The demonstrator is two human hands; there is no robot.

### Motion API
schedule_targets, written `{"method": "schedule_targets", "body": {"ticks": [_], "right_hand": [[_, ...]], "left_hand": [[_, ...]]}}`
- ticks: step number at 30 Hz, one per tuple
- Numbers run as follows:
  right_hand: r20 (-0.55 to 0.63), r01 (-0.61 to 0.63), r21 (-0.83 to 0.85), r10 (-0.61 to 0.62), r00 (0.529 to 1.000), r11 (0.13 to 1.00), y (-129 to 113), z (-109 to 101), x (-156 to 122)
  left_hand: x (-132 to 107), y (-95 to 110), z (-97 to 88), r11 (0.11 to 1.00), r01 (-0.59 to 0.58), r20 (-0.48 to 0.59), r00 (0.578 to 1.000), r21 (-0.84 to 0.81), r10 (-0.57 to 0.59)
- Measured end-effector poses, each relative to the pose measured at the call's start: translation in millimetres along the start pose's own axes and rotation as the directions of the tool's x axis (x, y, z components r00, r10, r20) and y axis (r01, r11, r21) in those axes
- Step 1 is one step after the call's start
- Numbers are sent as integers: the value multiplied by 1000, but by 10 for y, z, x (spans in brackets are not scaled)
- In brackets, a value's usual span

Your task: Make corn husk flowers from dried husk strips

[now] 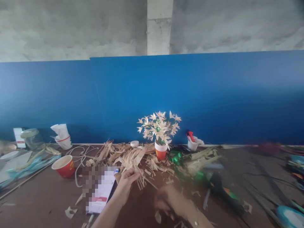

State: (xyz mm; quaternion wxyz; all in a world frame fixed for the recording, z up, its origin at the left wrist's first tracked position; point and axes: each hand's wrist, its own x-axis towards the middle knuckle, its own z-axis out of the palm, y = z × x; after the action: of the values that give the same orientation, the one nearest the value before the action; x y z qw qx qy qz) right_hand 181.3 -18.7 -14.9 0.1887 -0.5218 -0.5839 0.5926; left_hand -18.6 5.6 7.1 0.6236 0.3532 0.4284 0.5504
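My left hand (130, 180) is closed around the lower ends of a bunch of pale dried husk strips (131, 162), which fan out above the fingers. Low over the brown table, my right hand (167, 199) is smeared by motion, so its fingers do not show clearly. Scraps of husk lie around both hands. Just beyond them stands a red and white paper cup (161, 151) holding a bouquet of cream star-shaped flowers (159, 126). A phone (104, 190), partly pixelated, lies beside my left forearm.
Left of the phone are a white cable (77, 167) and a red paper cup (63, 167). A glass jar (32, 139) stands farther left. Green ribbon (176, 157) and a blurred black tool (220, 191) lie to the right. A blue partition (118, 95) closes off the back.
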Motion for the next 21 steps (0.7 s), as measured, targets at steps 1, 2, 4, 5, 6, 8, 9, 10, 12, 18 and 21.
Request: {"method": "schedule_targets", "body": {"ticks": [1,2,4,5,6,8,9,10,12,18,21], "right_hand": [[-12,-6,-13,6,1000,1000,-22,3,-17],[-17,-14,-24,13,1000,1000,-45,4,-36],[-16,-19,-33,18,1000,999,-89,4,-73],[-14,-9,-30,8,1000,1000,-106,3,-87],[-15,7,-22,-7,1000,1000,-118,2,-96],[-30,51,0,-51,998,999,-131,2,-99],[-44,67,9,-67,997,998,-133,3,-93],[-73,90,13,-88,993,996,-134,6,-83],[-159,170,8,-166,973,985,-140,19,-55],[-375,364,4,-336,864,931,-293,111,35],[-417,362,94,-293,860,927,-440,144,84]], "left_hand": [[0,-3,3,1000,-1,-2,1000,0,1],[-1,-4,7,1000,-2,-5,1000,2,2],[-8,-2,17,1000,-12,-22,1000,-1,12],[-12,1,22,1000,-21,-37,999,-5,21],[-15,7,26,999,-30,-53,998,-11,30],[-18,20,31,998,-58,-104,993,-17,56],[-19,28,33,997,-74,-132,989,-16,71],[-21,36,37,996,-87,-155,984,-14,83],[-30,52,49,995,-102,-160,982,-15,99],[-101,52,137,998,-40,-19,999,-55,39],[-97,0,160,1000,-6,12,1000,-15,7]]}}
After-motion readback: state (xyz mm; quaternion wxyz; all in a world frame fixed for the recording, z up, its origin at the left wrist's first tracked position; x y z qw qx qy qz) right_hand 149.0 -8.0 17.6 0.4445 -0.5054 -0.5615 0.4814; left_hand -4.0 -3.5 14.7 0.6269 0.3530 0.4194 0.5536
